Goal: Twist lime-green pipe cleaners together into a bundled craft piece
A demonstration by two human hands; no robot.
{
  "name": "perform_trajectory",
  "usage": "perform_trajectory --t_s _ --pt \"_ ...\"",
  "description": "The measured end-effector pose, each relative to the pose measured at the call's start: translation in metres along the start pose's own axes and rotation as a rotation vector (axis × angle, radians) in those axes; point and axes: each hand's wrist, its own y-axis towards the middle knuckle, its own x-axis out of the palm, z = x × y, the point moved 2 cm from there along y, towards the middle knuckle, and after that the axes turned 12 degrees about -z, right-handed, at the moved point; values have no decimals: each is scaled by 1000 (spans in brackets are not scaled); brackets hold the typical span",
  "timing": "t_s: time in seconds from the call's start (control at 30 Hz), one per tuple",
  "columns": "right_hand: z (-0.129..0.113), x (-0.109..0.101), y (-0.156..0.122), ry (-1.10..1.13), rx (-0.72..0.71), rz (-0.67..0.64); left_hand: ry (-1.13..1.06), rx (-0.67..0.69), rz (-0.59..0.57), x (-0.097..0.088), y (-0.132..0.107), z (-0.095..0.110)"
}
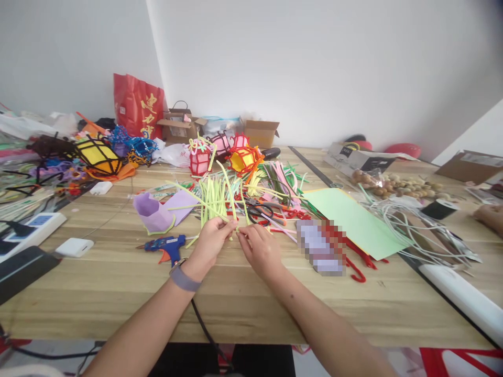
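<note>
Head | left hand (212,238), right hand (261,248): pinched closed on lime stems (231,192) | tabletop (239,309) runs below to near edge (251,341)

Gold Chinese characters (149,102) run down the front of a red bag (131,107), the upper two reading "健力" and the one below hard to make out. Markings on a white carton (338,156) and a blue glue gun (160,244) are too small to read.
</note>
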Motion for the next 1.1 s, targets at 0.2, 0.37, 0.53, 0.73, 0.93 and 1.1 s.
perform_trajectory --t_s 0.2,0.37,0.53,0.73,0.93,1.1 --pt "1 -2 3 417 234 -37 25 59 -7 2 -2 -1" --pt "1 11 7 1585 691 -205 -124 60 -74 3 -1 2" --pt "-5 11 7 2219 796 -407 -307 17 -174 6 0 4" --pt "-2 14 7 1896 699 -307 -298 35 -133 1 2 2" --pt "6 15 1 769 389 -41 -258 30 -11 0 3 -4" --pt "7 6 0 251 172 -11 -226 6 -9 7 0 -9"
